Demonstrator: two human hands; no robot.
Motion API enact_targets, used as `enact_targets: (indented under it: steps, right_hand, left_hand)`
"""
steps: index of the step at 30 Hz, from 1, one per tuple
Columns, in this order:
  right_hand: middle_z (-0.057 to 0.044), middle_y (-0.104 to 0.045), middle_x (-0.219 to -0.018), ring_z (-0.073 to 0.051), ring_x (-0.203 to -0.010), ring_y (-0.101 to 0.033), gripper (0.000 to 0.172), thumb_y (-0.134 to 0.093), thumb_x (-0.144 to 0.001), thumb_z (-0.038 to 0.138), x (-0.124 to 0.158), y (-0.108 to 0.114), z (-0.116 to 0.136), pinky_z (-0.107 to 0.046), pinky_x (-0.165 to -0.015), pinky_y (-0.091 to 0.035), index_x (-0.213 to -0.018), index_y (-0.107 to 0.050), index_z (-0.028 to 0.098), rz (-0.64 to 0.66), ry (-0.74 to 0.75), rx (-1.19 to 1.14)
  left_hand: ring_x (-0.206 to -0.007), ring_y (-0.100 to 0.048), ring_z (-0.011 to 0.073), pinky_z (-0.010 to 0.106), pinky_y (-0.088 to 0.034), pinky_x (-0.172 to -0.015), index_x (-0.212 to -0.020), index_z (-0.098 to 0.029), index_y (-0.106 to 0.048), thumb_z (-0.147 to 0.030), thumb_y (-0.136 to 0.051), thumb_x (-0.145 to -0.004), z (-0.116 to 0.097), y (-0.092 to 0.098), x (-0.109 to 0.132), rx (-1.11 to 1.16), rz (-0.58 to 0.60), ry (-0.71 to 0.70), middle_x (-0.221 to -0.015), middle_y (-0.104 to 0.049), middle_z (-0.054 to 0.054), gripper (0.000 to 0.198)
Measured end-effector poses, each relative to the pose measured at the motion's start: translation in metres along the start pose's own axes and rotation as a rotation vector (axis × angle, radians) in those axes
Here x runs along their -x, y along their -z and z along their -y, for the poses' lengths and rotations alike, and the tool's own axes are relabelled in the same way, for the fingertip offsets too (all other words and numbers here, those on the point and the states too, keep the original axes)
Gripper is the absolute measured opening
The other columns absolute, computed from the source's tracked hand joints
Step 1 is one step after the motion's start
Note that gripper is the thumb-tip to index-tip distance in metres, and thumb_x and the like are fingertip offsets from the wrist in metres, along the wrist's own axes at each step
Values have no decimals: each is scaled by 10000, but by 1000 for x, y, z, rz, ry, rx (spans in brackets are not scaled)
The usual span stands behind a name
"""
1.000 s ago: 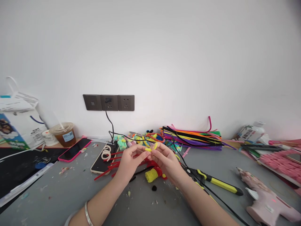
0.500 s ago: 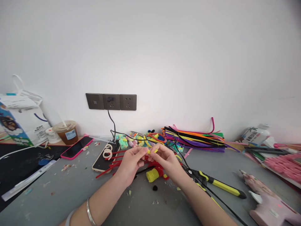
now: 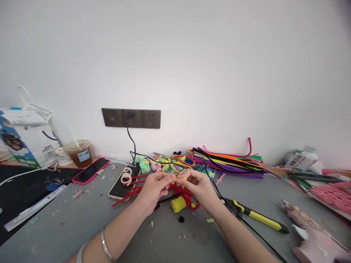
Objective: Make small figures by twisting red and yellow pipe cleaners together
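Both hands meet above the middle of the desk, pinching one short yellow piece of pipe cleaner point(image 3: 180, 179). My left hand point(image 3: 155, 188) is closed, with thumb and forefinger on the piece's left end. From the other side, my right hand point(image 3: 197, 186) grips it between thumb and fingertips. Part of the piece is hidden by the fingers. Just below lies a coiled yellow pipe cleaner roll point(image 3: 178, 204) against a red pipe cleaner bundle point(image 3: 189, 200). A small black pompom point(image 3: 181, 219) rests nearer to me. Red pipe cleaners point(image 3: 128, 197) stick out behind my left hand.
A large bundle of coloured pipe cleaners point(image 3: 230, 162) lies by the wall. Yellow-handled pliers point(image 3: 260, 216) and a pink glue gun point(image 3: 312, 233) are at right, with a black cable point(image 3: 251, 230) crossing. Two phones, one pink-edged point(image 3: 91, 171), and a drink cup point(image 3: 80, 153) stand left.
The right hand's fingers have shifted on the yellow piece and lie flatter over it. My left hand keeps its pinch. The whole view has moved slightly.
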State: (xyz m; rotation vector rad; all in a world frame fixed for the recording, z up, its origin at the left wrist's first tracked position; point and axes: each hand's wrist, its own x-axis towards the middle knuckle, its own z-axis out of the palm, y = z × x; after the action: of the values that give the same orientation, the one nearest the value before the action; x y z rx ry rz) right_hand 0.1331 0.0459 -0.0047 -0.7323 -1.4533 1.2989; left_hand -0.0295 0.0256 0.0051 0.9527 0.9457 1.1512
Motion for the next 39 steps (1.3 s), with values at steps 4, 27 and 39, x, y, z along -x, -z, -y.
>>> enact_targets:
  steps: [4,27,39]
  right_hand:
    - [-23,-676,-689,-178,-662,-639,263,-793,-697,435,1,0,5,-328,-681,-537,-714,-670,203,26,-45,-1]
    - [-2,-633,-715,-125,-665,-561,197,-744,-785,369,3,24,18,-248,-636,-448,-769,-680,184,280,-119,21]
    - [-17,-687,-784,-122,-680,-612,190,-777,-758,313,7,21,20,-244,-649,-465,-852,-688,175,544,-267,-25]
  left_hand:
    - [-548,-311,74,213,-208,-470,-617,-135,-641,-462,-836,-606,0,0,0,34,26,25,-557,-417,-31,381]
    - [-499,-216,63,260,-123,-490,-641,-137,-673,-466,-795,-658,-8,6,4,-270,249,89,-544,-392,-53,351]
    - [-492,-268,76,257,-192,-481,-644,-154,-716,-389,-803,-625,-20,11,12,-506,493,237,-553,-522,-34,251]
